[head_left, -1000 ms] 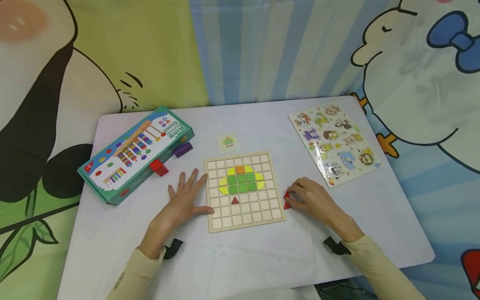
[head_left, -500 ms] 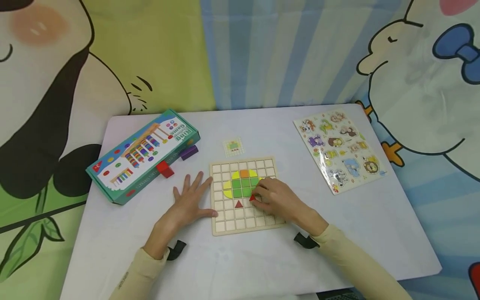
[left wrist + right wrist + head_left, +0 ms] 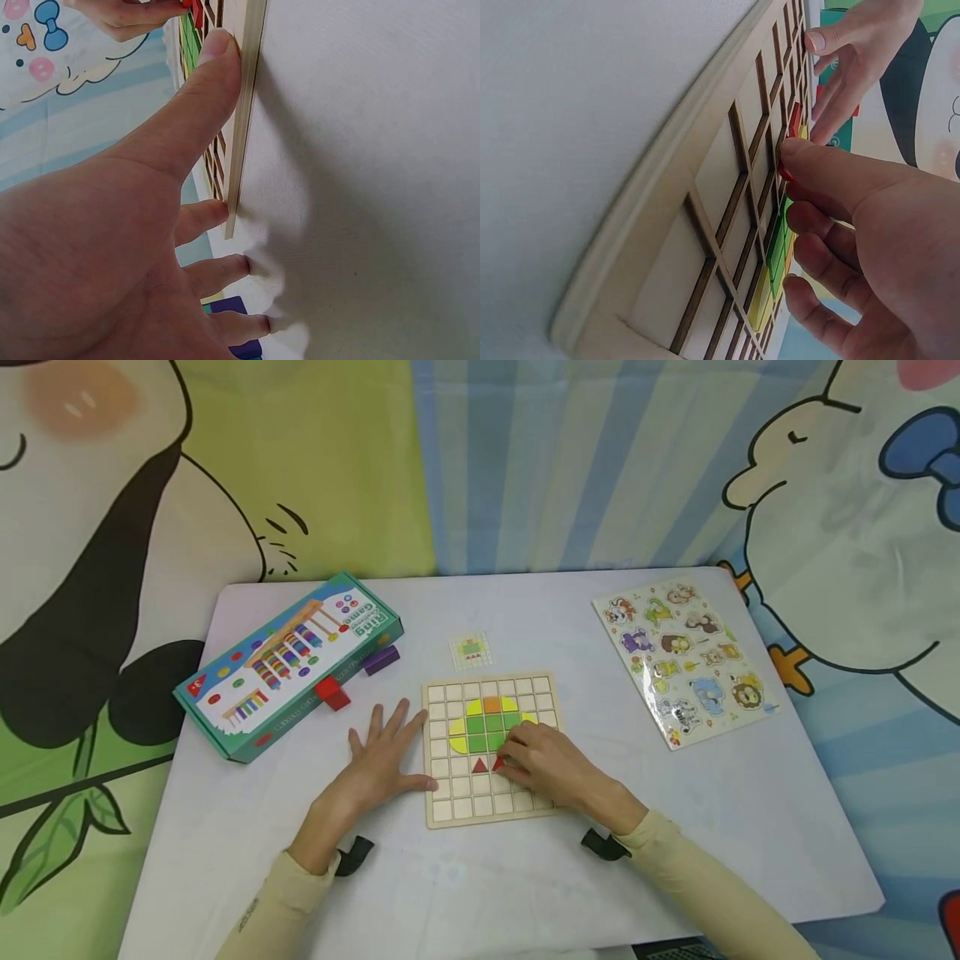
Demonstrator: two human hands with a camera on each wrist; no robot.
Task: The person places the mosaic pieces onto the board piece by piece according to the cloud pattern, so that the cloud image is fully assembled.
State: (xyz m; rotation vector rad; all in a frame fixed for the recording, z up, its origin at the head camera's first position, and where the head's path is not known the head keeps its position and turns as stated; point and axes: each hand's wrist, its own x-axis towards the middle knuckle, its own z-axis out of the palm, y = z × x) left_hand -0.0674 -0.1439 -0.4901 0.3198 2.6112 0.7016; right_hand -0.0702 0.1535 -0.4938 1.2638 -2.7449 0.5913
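Note:
A wooden grid board (image 3: 450,812) lies on the white table. Green square tiles (image 3: 476,743), an orange tile (image 3: 491,704) and yellow rounded tiles (image 3: 457,744) fill its upper middle cells. One red triangle tile (image 3: 480,766) sits in a cell below the green ones. Just right of it, my right hand (image 3: 553,768) pinches another red triangle tile (image 3: 784,171) between thumb and index finger, low over the grid. My left hand (image 3: 381,767) is spread at the board's left side. In the left wrist view its thumb (image 3: 214,56) rests on the board's edge.
A green game box (image 3: 285,668) stands at the left, with a red block (image 3: 332,693) and a purple block (image 3: 381,660) against its side. A small pattern card (image 3: 472,651) lies behind the board. An animal picture board (image 3: 686,660) lies at the back right.
My right hand has carried a red triangle tile from beside the board's right edge to over the grid, ending next to the placed red triangle. My left hand stays at the board's edge.

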